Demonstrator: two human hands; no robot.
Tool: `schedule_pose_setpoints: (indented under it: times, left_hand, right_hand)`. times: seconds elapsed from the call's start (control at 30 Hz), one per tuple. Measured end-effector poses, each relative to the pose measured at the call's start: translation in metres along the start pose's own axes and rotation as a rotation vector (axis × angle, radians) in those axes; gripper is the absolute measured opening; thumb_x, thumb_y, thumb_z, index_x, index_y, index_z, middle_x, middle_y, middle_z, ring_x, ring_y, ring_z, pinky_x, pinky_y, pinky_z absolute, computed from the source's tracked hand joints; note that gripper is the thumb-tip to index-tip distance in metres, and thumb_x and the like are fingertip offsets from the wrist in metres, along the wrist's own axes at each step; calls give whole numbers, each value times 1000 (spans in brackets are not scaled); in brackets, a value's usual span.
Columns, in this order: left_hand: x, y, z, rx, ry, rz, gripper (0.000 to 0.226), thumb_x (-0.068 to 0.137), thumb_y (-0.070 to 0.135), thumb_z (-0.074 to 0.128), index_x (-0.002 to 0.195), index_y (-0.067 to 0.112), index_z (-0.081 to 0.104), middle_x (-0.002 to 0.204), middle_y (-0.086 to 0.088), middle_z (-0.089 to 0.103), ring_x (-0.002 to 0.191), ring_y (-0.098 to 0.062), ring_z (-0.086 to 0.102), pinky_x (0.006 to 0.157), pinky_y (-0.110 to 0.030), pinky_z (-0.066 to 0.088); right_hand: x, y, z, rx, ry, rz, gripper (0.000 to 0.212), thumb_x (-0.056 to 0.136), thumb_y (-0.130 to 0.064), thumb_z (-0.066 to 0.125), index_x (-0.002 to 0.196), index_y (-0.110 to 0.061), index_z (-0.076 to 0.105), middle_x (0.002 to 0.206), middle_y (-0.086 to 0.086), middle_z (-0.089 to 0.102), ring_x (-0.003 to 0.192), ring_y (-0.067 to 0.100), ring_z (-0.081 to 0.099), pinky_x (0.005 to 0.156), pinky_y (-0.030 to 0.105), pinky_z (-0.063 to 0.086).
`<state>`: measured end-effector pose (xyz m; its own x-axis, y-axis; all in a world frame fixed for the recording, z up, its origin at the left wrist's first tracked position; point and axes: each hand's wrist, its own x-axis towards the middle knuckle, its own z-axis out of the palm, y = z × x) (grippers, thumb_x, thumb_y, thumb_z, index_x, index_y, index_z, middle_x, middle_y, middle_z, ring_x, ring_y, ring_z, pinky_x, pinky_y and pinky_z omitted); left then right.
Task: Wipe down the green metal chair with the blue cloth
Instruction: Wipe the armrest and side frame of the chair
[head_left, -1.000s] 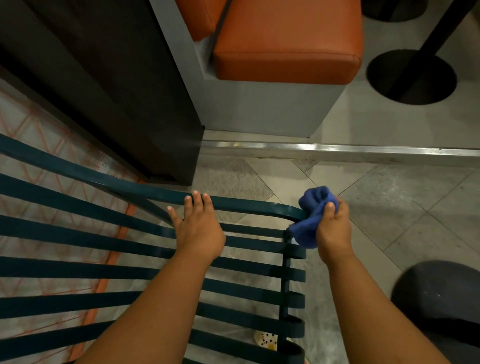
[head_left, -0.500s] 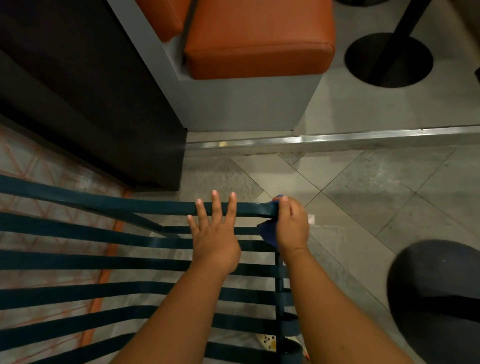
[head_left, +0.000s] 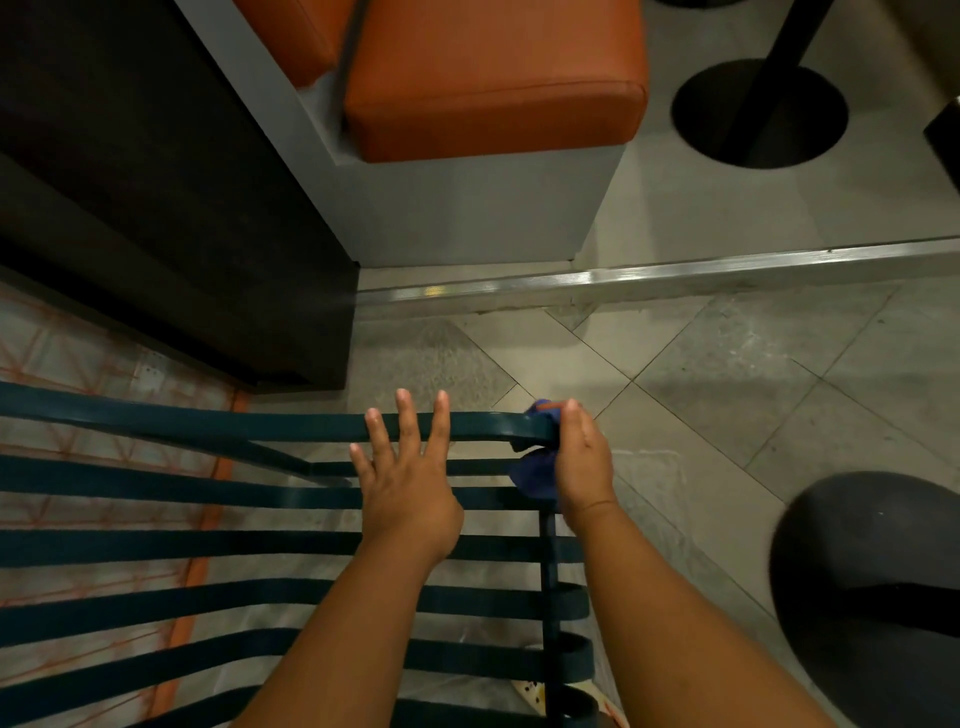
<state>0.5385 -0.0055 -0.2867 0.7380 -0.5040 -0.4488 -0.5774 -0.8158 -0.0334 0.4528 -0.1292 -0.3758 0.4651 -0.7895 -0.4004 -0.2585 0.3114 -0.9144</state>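
Two hands are on the dark green metal chair (head_left: 208, 545) made of long flat slats.

The left hand (head_left: 408, 493) lies flat on the top slats with its fingers (head_left: 407, 415) spread out straight, holding nothing. The right hand (head_left: 582, 462) is wrapped around the small blue cloth (head_left: 535, 475) and presses it on the rounded end of the top slat, at the chair's right corner. The cloth bunches up under the palm and pokes out past the fingertips. Past the chair is a gray tiled floor (head_left: 727, 374), an orange padded bench seat (head_left: 493, 78) on a gray base, and a round black table foot (head_left: 758, 114).
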Motion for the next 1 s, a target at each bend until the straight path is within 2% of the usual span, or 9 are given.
schedule_pose_setpoints:
  times: [0.1, 0.2, 0.27, 0.33, 0.4, 0.5, 0.63, 0.83, 1.0]
  left_hand:
    - [-1, -1, -2, -15, -2, 5, 111, 84, 5, 53, 132, 39, -41, 147, -5, -42, 137, -35, -33, 115, -56, -7]
    - [-1, -2, -4, -24, -17, 19, 105, 87, 8, 48, 127, 40, -44, 148, -5, -42, 137, -35, -32, 115, -56, -8]
    - [-1, -2, -6, -30, -42, 25, 98, 91, 16, 44, 126, 41, -44, 148, -5, -41, 138, -35, -32, 115, -57, -8]
    - [1, -2, -8, -48, -81, 11, 86, 96, 32, 38, 130, 41, -41, 148, -4, -41, 138, -35, -31, 114, -57, -10]
    - [3, 3, -10, -72, -101, -32, 75, 97, 47, 29, 137, 39, -34, 149, -4, -38, 139, -34, -29, 113, -57, -11]
    - [5, 18, -8, -82, -21, -67, 69, 94, 59, 15, 143, 34, -27, 151, -4, -36, 140, -31, -28, 112, -58, -10]
    - [18, 39, -7, -75, 124, 63, 66, 96, 55, 14, 143, 34, -27, 150, 0, -37, 137, -25, -35, 112, -57, -15]
    - [45, 62, -10, 13, 121, 248, 62, 99, 38, 20, 146, 35, -21, 156, 3, -26, 140, -23, -30, 112, -58, -14]
    - [49, 69, -12, 70, 89, 261, 62, 99, 32, 20, 145, 36, -21, 156, 3, -25, 141, -23, -29, 112, -61, -12]
  right_hand:
    - [4, -1, -8, 69, 54, 305, 45, 101, -39, 29, 80, -30, 68, 95, 2, 64, 99, 24, 58, 93, 41, 46]
    - [-13, -18, 1, -13, 187, 196, 42, 104, -33, 29, 83, -35, 65, 96, -8, 60, 99, 14, 59, 84, 27, 44]
    - [-33, -25, 15, -33, 170, 46, 37, 104, -34, 28, 109, -31, 65, 123, -10, 57, 113, -3, 54, 93, 15, 42]
    - [-45, -26, 28, -243, 84, -201, 46, 102, -46, 24, 130, -29, 56, 145, -12, 43, 138, 0, 31, 118, 30, 17]
    - [-43, -22, 33, -487, -2, -429, 49, 99, -50, 21, 125, -34, 59, 141, -16, 48, 139, 5, 29, 119, 44, 3]
    - [-25, -14, 25, -492, 44, -507, 45, 100, -45, 24, 114, -34, 65, 121, -13, 62, 119, 6, 49, 110, 52, 26]
    - [-9, 16, 11, -139, 113, -341, 41, 99, -39, 26, 99, -33, 67, 105, -18, 63, 106, 5, 54, 96, 45, 44]
    - [6, 18, -15, 56, 4, 278, 41, 102, -42, 29, 84, -44, 65, 97, -4, 64, 94, 16, 59, 96, 46, 47]
    - [-3, 6, -16, -3, 1, 112, 34, 103, -39, 31, 105, -41, 65, 117, -7, 62, 111, 12, 55, 100, 34, 42]
